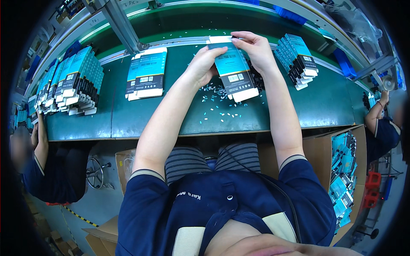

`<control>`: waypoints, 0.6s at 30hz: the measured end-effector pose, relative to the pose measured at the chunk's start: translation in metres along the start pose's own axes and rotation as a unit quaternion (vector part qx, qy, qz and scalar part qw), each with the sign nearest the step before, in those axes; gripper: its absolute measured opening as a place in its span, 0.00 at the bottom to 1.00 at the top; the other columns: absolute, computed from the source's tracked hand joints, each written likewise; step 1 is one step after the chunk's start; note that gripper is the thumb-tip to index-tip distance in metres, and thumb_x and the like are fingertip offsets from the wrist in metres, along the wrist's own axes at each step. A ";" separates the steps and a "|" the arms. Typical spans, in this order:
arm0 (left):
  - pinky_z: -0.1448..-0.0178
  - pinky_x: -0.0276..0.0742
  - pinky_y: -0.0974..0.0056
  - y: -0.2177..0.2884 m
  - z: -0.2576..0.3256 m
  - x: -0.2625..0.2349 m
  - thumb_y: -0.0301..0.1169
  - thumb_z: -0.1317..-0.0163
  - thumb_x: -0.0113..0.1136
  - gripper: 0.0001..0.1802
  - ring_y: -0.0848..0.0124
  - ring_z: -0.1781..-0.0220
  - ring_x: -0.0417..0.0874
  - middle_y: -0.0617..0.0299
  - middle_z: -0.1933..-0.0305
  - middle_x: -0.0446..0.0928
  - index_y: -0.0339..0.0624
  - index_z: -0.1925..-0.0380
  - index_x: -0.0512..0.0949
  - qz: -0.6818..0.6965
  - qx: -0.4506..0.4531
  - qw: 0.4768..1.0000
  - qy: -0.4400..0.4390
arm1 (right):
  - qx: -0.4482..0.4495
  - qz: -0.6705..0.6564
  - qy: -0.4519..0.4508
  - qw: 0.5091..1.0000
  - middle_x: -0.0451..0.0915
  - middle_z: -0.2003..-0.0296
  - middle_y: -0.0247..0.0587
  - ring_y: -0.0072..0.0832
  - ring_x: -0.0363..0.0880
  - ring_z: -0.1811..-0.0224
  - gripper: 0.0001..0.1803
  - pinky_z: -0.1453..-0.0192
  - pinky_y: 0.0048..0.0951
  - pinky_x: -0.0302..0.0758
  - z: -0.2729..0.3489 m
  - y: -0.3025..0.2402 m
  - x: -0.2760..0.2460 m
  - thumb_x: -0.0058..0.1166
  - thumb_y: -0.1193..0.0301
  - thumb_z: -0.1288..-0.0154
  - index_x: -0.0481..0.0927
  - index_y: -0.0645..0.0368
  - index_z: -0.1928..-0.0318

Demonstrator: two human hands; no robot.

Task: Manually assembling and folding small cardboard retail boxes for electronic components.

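Note:
A flat blue and black carton (232,70) with white end flaps is held up over the green worktop. My left hand (206,63) grips its left edge, thumb laid across the front. At the carton's upper right corner, my right hand (255,49) has its thumb and fingers closed by the top flap. Below and around the carton, small blue and white scraps (220,102) lie scattered on the worktop. Some dark pieces behind the carton's right side are partly hidden. Left of my arms lies a small pile of similar cartons (146,74).
Stacks of cartons stand at the far left (72,83) and to the right (297,59). A large cardboard box (361,158) full of cartons and scraps sits beside me below the worktop (141,117). Co-workers sit at both sides. A metal post (119,25) rises at the back.

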State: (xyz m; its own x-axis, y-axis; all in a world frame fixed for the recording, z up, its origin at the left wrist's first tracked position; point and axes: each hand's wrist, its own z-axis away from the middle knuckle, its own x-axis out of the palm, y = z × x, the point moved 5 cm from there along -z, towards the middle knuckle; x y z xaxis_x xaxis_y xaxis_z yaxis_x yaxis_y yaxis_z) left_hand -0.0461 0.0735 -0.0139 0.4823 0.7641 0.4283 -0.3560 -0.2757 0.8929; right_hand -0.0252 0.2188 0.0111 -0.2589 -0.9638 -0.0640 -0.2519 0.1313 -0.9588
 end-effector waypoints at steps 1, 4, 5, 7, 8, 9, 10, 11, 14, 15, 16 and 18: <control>0.47 0.76 0.58 -0.001 0.001 0.003 0.32 0.37 0.53 0.19 0.64 0.50 0.78 0.54 0.51 0.74 0.38 0.48 0.67 -0.001 -0.006 1.000 0.000 | -0.020 -0.028 0.001 0.999 0.80 0.66 0.37 0.18 0.76 0.61 0.15 0.56 0.17 0.73 0.001 -0.001 -0.002 0.61 0.74 0.43 0.81 0.63 0.55; 0.47 0.75 0.59 0.003 0.008 0.009 0.31 0.36 0.52 0.18 0.65 0.50 0.77 0.54 0.51 0.74 0.38 0.47 0.66 -0.025 0.005 1.000 -0.010 | -0.054 -0.040 0.004 0.998 0.80 0.65 0.36 0.18 0.76 0.61 0.14 0.55 0.17 0.73 0.002 -0.003 -0.005 0.59 0.76 0.43 0.81 0.63 0.55; 0.47 0.75 0.59 -0.001 0.006 0.008 0.31 0.36 0.52 0.18 0.65 0.50 0.77 0.54 0.51 0.74 0.38 0.47 0.66 -0.024 0.003 1.000 -0.010 | -0.055 0.018 0.008 0.998 0.80 0.65 0.36 0.17 0.76 0.62 0.13 0.56 0.18 0.73 0.003 -0.003 -0.006 0.59 0.76 0.43 0.81 0.63 0.56; 0.49 0.76 0.61 -0.003 0.000 0.006 0.28 0.36 0.52 0.17 0.67 0.51 0.77 0.54 0.52 0.73 0.38 0.48 0.65 -0.028 0.084 0.996 -0.016 | -0.069 0.096 0.019 0.993 0.81 0.67 0.35 0.18 0.77 0.65 0.10 0.56 0.18 0.74 0.004 -0.002 -0.006 0.58 0.77 0.43 0.82 0.62 0.59; 0.49 0.76 0.61 -0.006 -0.002 0.005 0.28 0.36 0.52 0.17 0.67 0.51 0.77 0.54 0.52 0.73 0.38 0.48 0.65 -0.028 0.084 0.996 -0.016 | -0.069 0.096 0.019 0.993 0.81 0.67 0.35 0.18 0.77 0.65 0.10 0.56 0.18 0.74 0.004 -0.002 -0.006 0.58 0.77 0.43 0.82 0.62 0.59; 0.49 0.77 0.62 -0.007 -0.003 0.005 0.27 0.37 0.53 0.18 0.67 0.51 0.77 0.54 0.52 0.73 0.39 0.47 0.64 -0.016 0.103 0.994 -0.020 | -0.067 0.105 0.017 0.992 0.81 0.67 0.35 0.18 0.77 0.65 0.09 0.56 0.19 0.74 0.005 -0.002 -0.006 0.59 0.77 0.43 0.83 0.62 0.60; 0.49 0.77 0.63 -0.006 -0.004 0.006 0.27 0.37 0.55 0.20 0.68 0.50 0.78 0.55 0.52 0.73 0.40 0.46 0.64 -0.004 0.123 0.992 -0.024 | -0.064 0.112 0.014 0.991 0.81 0.67 0.35 0.18 0.77 0.65 0.08 0.56 0.19 0.74 0.006 -0.001 -0.005 0.59 0.77 0.43 0.83 0.62 0.61; 0.49 0.77 0.63 -0.007 -0.004 0.006 0.27 0.37 0.55 0.20 0.68 0.50 0.78 0.55 0.52 0.73 0.40 0.46 0.64 -0.004 0.123 0.992 -0.022 | -0.065 0.111 0.013 0.992 0.81 0.67 0.35 0.18 0.77 0.65 0.08 0.56 0.19 0.74 0.007 -0.002 -0.004 0.59 0.77 0.43 0.83 0.62 0.61; 0.50 0.77 0.64 -0.003 -0.002 0.009 0.25 0.37 0.54 0.18 0.71 0.52 0.78 0.57 0.53 0.74 0.41 0.47 0.65 -0.027 0.159 0.986 -0.039 | -0.049 0.095 -0.001 0.994 0.80 0.65 0.35 0.18 0.77 0.63 0.12 0.55 0.18 0.73 0.008 -0.003 0.000 0.59 0.78 0.43 0.81 0.63 0.57; 0.50 0.77 0.65 -0.002 -0.002 0.008 0.25 0.37 0.54 0.17 0.72 0.53 0.78 0.58 0.54 0.75 0.40 0.48 0.66 -0.025 0.172 0.984 -0.046 | -0.089 0.041 0.009 0.995 0.80 0.66 0.36 0.19 0.77 0.64 0.14 0.58 0.18 0.74 0.005 -0.003 0.001 0.58 0.78 0.43 0.79 0.63 0.55; 0.51 0.77 0.66 -0.001 -0.002 0.009 0.24 0.38 0.54 0.16 0.73 0.54 0.78 0.59 0.55 0.75 0.39 0.49 0.67 -0.023 0.182 0.982 -0.054 | -0.129 -0.012 0.020 0.991 0.79 0.66 0.37 0.19 0.77 0.65 0.16 0.60 0.18 0.74 0.005 -0.005 0.002 0.58 0.78 0.44 0.77 0.64 0.53; 0.52 0.76 0.68 -0.002 -0.001 0.011 0.23 0.38 0.53 0.14 0.75 0.56 0.77 0.60 0.57 0.76 0.37 0.52 0.69 -0.031 0.185 0.981 -0.046 | -0.123 0.001 0.029 0.992 0.79 0.65 0.37 0.18 0.77 0.65 0.17 0.60 0.17 0.74 0.006 -0.004 0.004 0.57 0.79 0.44 0.75 0.64 0.52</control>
State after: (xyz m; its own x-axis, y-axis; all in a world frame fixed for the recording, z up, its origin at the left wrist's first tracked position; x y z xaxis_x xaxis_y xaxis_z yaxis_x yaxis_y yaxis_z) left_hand -0.0406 0.0824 -0.0114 0.5702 0.7351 0.3668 -0.0166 -0.4360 0.8998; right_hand -0.0193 0.2125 0.0129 -0.3106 -0.9495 -0.0431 -0.4700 0.1928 -0.8613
